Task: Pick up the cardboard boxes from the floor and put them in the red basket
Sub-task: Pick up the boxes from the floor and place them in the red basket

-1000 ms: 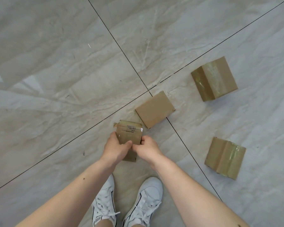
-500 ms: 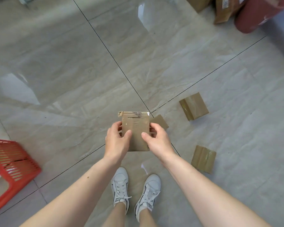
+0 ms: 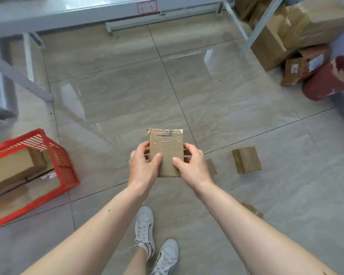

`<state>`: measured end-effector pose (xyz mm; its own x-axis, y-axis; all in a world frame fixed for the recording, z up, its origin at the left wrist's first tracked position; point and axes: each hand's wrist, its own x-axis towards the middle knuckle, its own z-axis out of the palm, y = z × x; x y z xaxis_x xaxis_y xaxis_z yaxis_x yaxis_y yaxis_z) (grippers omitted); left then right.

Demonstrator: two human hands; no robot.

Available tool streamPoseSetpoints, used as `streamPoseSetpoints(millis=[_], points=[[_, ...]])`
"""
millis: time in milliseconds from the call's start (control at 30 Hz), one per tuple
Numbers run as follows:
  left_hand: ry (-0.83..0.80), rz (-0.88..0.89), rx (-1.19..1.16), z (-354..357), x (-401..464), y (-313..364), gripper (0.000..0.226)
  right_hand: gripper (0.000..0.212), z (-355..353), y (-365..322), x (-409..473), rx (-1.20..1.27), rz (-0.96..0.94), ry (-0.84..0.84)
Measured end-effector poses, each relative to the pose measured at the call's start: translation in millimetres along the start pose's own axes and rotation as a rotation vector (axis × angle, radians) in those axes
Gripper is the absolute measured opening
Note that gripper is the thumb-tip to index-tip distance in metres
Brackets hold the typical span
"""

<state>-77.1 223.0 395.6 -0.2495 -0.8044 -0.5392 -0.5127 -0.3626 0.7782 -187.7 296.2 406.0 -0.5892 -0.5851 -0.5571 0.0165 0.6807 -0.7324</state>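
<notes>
I hold a small flat cardboard box [image 3: 166, 147] up in front of me, well above the floor. My left hand [image 3: 142, 167] grips its left edge and my right hand [image 3: 193, 166] grips its right edge. The red basket [image 3: 67, 167] stands on the floor at the left with several cardboard boxes inside. A taped box [image 3: 246, 159] lies on the floor to the right. Another box [image 3: 212, 166] peeks out from behind my right hand. A third box [image 3: 253, 209] shows partly behind my right forearm.
Grey metal shelving [image 3: 68, 14] runs along the back and left. Large cardboard boxes [image 3: 298, 32] are stacked at the back right beside a dark red cylinder [image 3: 326, 82]. My white shoes [image 3: 155, 241] stand on the glossy tiled floor.
I have stood up, lifting the box off the floor in both hands. The view has risen, so the red basket, shelving and stacked boxes have come into view.
</notes>
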Motion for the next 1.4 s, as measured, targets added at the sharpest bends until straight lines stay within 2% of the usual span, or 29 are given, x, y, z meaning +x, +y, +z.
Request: streamPoseSetpoints(millis=[200,467,633,767,967,1167,1400], points=[[0.092,-0.075,-0.118,-88.8,-21.9,-23.9,0.062,0.050,68.7,-37.0,-35.4,-0.054,-0.081,-0.136],[0.216,-0.113,-0.306,-223.6,-45.7,-84.9,0.061,0.051,197.7,-71.4,-89.0,-0.187,-0.174,-0.290],[0.258,-0.116,-0.307,-324.6,-56.2,-133.4,0.067,0.058,297.4,-87.4,-135.8,-0.194,-0.173,-0.355],[0.296,-0.127,-0.297,-407.6,-65.2,-175.8,0.063,0.049,381.4,-100.2,-174.5,-0.169,-0.165,-0.410],[0.335,-0.175,-0.306,-514.7,-70.0,-237.8,0.063,0.050,494.8,-116.8,-216.7,-0.197,-0.160,-0.464],[0.398,-0.212,-0.378,-574.1,-49.4,-285.2,0.056,0.054,581.5,-122.9,-224.7,-0.255,-0.161,-0.509],[0.359,-0.281,-0.410,-606.3,7.3,-320.0,0.056,0.051,649.2,-129.5,-192.0,-0.368,-0.147,-0.525]])
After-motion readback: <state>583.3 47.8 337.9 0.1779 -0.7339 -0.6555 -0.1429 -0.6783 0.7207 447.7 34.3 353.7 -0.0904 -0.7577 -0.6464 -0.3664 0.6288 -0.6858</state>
